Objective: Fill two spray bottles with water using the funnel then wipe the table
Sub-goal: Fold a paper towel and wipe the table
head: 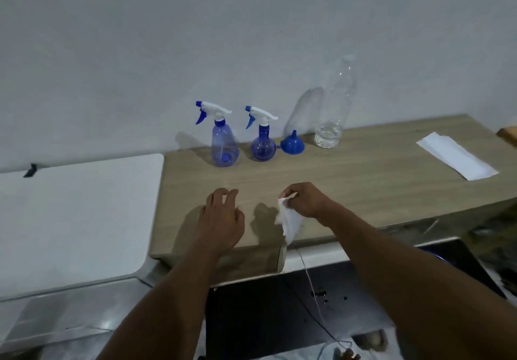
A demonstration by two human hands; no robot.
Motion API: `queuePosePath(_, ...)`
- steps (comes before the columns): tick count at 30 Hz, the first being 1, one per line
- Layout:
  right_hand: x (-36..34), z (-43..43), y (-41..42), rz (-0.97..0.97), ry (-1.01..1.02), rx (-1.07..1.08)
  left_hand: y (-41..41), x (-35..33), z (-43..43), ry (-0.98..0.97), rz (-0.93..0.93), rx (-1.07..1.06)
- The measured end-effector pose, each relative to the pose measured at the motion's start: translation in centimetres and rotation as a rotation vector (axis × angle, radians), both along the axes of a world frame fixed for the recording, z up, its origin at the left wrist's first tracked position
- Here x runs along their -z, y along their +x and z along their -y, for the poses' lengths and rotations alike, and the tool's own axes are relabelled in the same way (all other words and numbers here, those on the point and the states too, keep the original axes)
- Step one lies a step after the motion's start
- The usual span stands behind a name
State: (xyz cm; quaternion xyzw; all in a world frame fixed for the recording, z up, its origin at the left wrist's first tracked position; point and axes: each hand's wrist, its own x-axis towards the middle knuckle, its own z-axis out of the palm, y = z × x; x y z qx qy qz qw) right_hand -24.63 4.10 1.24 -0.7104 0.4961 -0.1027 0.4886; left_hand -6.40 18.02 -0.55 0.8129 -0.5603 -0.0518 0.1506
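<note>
While I look down at the wooden bench (363, 186), a white surface (78, 214) adjoins it on the far left. My left hand (221, 219) is over the bench's near edge, its fingers (216, 194) loose and holding nothing. Beyond it, by the wall, stand a tall spray bottle (223, 141), a round spray bottle (263, 144) and the blue funnel (292, 144), mouth down, each just beside the next. My right hand (305, 200) pinches a crumpled white tissue (289, 221) that hangs over the bench front. Farther right stands a clear bottle (334, 107) with a little water, then a flat paper sheet (456, 155).
</note>
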Motion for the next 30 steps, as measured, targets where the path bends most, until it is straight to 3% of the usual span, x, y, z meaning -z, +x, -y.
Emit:
queuePosePath(8,-7.3,3.9,-7.8,0.096,0.063,0.304,-5.0,-3.9,7.2,-0.083,-0.044,0.19)
queuePosePath(16,-10.5,4.3,-18.5,0.164,0.144,0.385,-13.8,-6.4,12.2,-0.125,-0.045,0.371)
queuePosePath(30,-10.6,3.6,-43.5,-0.169,-0.069,0.522,-37.9,-8.1,17.5,-0.094,-0.049,0.654)
